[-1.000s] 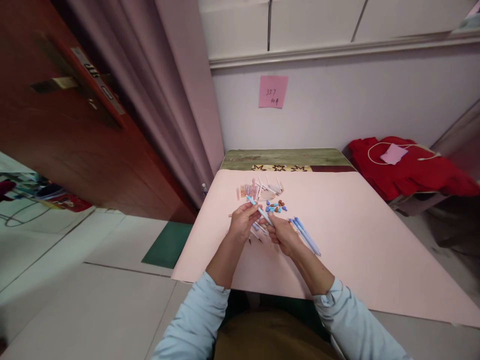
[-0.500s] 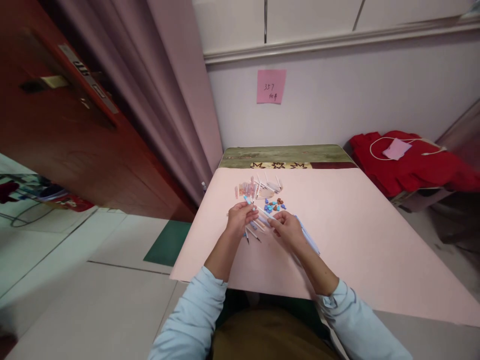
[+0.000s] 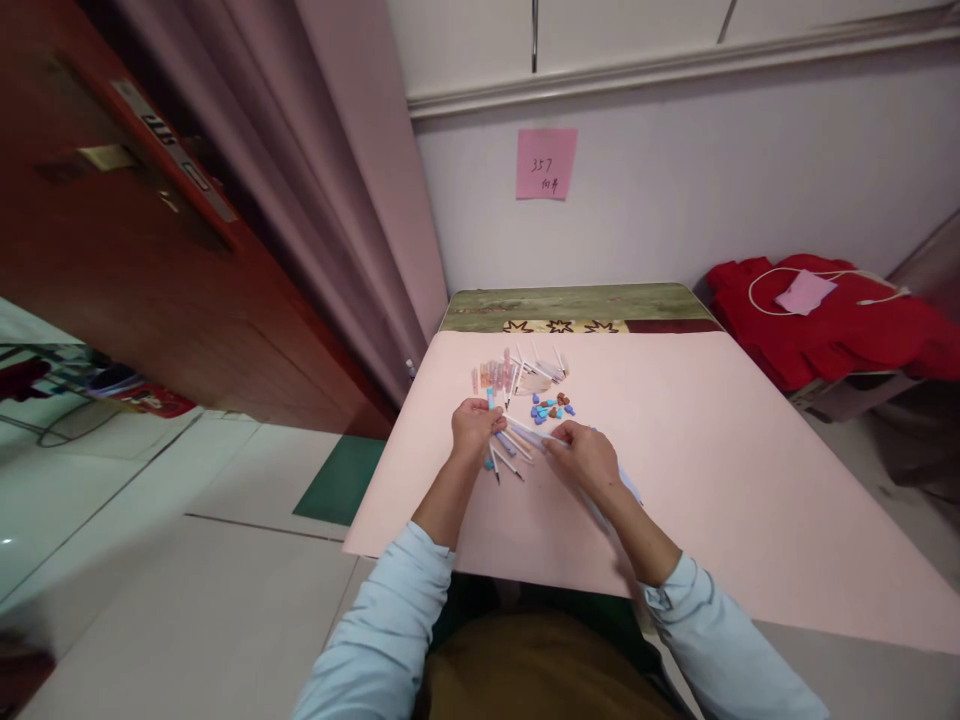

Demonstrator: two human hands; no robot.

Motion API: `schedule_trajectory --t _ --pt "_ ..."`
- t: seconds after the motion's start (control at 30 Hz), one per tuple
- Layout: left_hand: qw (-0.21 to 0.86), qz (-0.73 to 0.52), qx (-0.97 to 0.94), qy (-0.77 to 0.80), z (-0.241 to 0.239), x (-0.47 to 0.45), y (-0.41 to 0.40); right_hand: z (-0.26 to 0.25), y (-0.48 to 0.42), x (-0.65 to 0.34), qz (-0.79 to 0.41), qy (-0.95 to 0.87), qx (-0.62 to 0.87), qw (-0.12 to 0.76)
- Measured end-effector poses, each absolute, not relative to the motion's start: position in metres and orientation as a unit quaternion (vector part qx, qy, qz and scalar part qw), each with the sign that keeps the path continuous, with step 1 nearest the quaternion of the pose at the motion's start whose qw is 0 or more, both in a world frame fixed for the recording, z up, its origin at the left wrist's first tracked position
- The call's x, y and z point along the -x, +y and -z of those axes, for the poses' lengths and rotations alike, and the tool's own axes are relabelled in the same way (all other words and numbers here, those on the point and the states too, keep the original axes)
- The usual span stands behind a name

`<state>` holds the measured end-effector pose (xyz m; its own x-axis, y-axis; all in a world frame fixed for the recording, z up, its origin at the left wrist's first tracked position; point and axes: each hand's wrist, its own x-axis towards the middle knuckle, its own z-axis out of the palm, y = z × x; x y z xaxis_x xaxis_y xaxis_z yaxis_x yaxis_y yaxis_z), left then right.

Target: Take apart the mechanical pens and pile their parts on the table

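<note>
My left hand (image 3: 474,430) is closed in a pinch over the middle of the table, on a slim light-blue pen part (image 3: 490,397) that sticks up above the fingers. My right hand (image 3: 589,458) pinches the near end of a long pale pen tube (image 3: 529,432), whose far end points toward the left fingertips. Whether the tube touches the left hand's part cannot be made out. Below the hands lie several white pen refills (image 3: 510,467) with dark tips. Just beyond them is a loose cluster of small blue and brown pieces (image 3: 552,408).
Pinkish short tubes (image 3: 491,375) lie in a row farther back, beside more white refills (image 3: 551,370). A light-blue pen-like stick (image 3: 630,485) shows by my right wrist. Pink paper (image 3: 712,480) covers the table. Red cloth (image 3: 832,335) with a white cable lies at the right.
The light-blue part in my left hand has turned from slanted to nearly upright. My right hand has shifted slightly to the right, still pinching the pale tube.
</note>
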<state>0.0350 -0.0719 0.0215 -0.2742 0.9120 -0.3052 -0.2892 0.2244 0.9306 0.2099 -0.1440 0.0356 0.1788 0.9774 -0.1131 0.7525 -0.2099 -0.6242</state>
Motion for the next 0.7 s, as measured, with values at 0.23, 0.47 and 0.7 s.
schedule_trajectory --t 0.23,0.47,0.7 --pt "0.485 -0.577 -0.263 0.602 -0.018 -0.016 -0.065 -0.053 -0.142 -0.225 -0.202 -0.588 0.772 0.135" --pt "0.51 -0.52 -0.308 0.612 -0.013 -0.028 -0.068 -0.047 -0.132 -0.197 -0.181 -0.623 0.751 0.126" --pt "0.483 -0.488 -0.342 0.642 -0.011 -0.031 -0.069 -0.041 -0.132 -0.191 -0.164 -0.646 0.734 0.133"
